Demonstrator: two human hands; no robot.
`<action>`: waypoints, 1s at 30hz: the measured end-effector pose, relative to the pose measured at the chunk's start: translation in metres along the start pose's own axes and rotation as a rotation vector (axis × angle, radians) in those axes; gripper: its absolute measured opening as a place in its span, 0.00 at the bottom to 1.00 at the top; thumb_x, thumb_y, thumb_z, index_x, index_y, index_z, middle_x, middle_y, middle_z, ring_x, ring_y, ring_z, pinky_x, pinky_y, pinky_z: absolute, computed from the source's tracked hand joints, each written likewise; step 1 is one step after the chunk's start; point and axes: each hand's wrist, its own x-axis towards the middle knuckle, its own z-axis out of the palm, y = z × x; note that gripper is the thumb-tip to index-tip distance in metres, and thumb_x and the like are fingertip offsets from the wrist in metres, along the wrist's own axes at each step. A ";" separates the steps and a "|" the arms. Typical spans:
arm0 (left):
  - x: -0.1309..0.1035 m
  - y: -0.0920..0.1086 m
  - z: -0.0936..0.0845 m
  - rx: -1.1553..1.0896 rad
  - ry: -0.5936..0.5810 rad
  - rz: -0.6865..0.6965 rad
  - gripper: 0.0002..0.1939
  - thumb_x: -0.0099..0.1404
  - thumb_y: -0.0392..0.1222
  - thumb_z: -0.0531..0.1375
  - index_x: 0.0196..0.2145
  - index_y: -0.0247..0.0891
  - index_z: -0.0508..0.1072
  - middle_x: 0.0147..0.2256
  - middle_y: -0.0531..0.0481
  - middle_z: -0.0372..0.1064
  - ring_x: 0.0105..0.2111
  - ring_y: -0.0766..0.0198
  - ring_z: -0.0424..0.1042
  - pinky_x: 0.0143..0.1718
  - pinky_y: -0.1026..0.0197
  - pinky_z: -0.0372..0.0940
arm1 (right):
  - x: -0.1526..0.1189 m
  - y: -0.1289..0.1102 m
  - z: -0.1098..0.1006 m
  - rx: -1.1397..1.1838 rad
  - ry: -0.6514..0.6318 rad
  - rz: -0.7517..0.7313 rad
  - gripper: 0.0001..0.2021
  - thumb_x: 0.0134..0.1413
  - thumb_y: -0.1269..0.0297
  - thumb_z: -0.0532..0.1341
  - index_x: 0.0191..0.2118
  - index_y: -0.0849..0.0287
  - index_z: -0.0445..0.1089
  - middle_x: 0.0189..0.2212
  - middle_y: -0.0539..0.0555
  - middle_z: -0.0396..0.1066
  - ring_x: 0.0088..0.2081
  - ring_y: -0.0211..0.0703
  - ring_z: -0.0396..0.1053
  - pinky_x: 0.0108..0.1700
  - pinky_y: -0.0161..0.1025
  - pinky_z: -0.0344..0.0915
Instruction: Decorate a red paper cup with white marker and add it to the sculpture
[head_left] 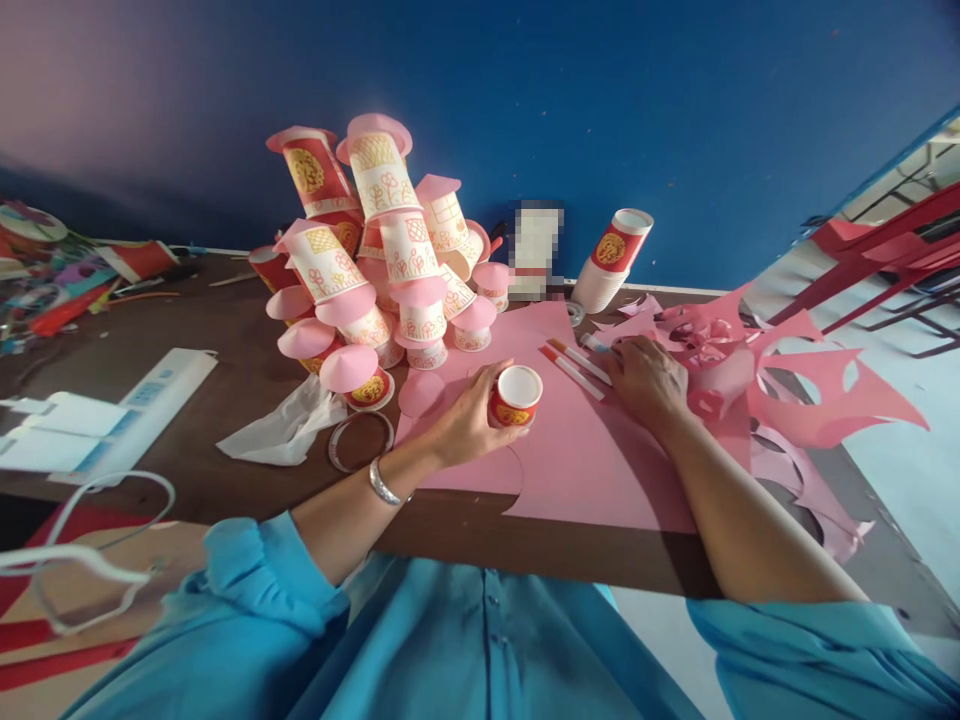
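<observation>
My left hand (480, 415) is wrapped round a red paper cup (517, 398) with a gold emblem, its white open mouth facing up, over pink paper (600, 470). On the right my right hand (649, 380) lies low over the sheet, fingers curled at the end of a small whitish tube (595, 343); part of the tube is hidden. Two orange-and-white markers (574, 372) lie just left of those fingers. Beyond my left hand stands a cluster of stacked paper cups (411, 245), several with pink paper cone tops and drawn flowers.
Pink paper scraps (825, 390) pile up at the right. A stack of cups (611, 260) leans near the blue wall (675, 120). A tape roll (361, 442), crumpled white plastic (289, 425) and a white power strip (142, 410) lie left. Red chairs (885, 250) stand far right.
</observation>
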 end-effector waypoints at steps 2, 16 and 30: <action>-0.001 0.001 -0.003 -0.031 -0.018 -0.007 0.45 0.61 0.48 0.75 0.70 0.39 0.60 0.68 0.33 0.67 0.70 0.40 0.69 0.70 0.39 0.66 | -0.001 -0.001 0.001 0.000 0.014 -0.001 0.16 0.73 0.59 0.56 0.49 0.59 0.80 0.53 0.63 0.78 0.55 0.59 0.74 0.46 0.46 0.69; 0.002 0.008 -0.012 -0.020 -0.038 -0.066 0.49 0.65 0.59 0.71 0.74 0.41 0.56 0.72 0.33 0.63 0.72 0.38 0.65 0.72 0.36 0.65 | -0.003 -0.010 -0.008 0.066 0.127 -0.143 0.18 0.78 0.60 0.53 0.54 0.56 0.80 0.53 0.60 0.77 0.57 0.53 0.71 0.57 0.43 0.67; 0.003 -0.004 -0.014 -0.041 0.344 0.316 0.34 0.74 0.54 0.65 0.72 0.47 0.61 0.65 0.38 0.65 0.66 0.49 0.70 0.66 0.42 0.72 | 0.004 0.001 -0.006 0.171 0.166 -0.025 0.14 0.69 0.67 0.57 0.51 0.61 0.78 0.49 0.64 0.79 0.51 0.57 0.75 0.51 0.49 0.74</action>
